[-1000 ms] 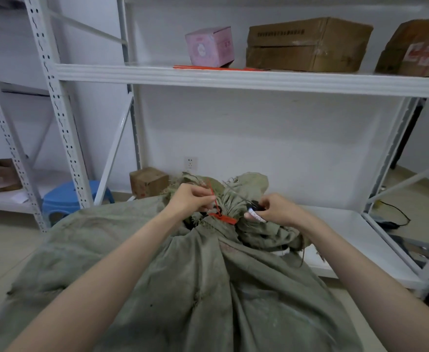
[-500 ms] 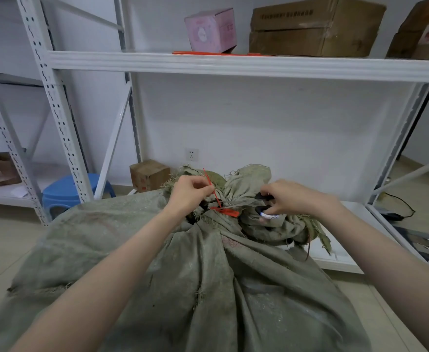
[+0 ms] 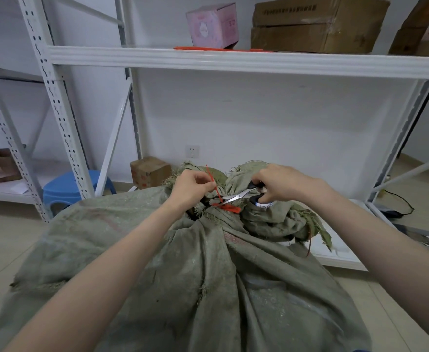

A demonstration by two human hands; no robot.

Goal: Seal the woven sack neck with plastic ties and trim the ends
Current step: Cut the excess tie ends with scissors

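Your bare forearms reach forward from the lower corners and converge toward the middle, wrists roughly level. Your left hand [image 3: 192, 188] is curled with knuckles up, thumb and fingers pinching the red tie [image 3: 211, 179]. Your right hand [image 3: 283, 184] sits near it, back of the hand up, fingers curled into the handles of the scissors [image 3: 236, 197] — the two hands close but apart.

The woven sack [image 3: 208, 275] is showing coarse, matt olive cloth, fraying into loose threads at the neck. The plastic tie [image 3: 230, 208] is looking smooth and red. The scissors [image 3: 236, 196] are gleaming with bright metal blades and glossy black plastic handles. The shelving [image 3: 233, 62] is showing white painted metal, and the cardboard box [image 3: 315, 26] is looking dull brown.
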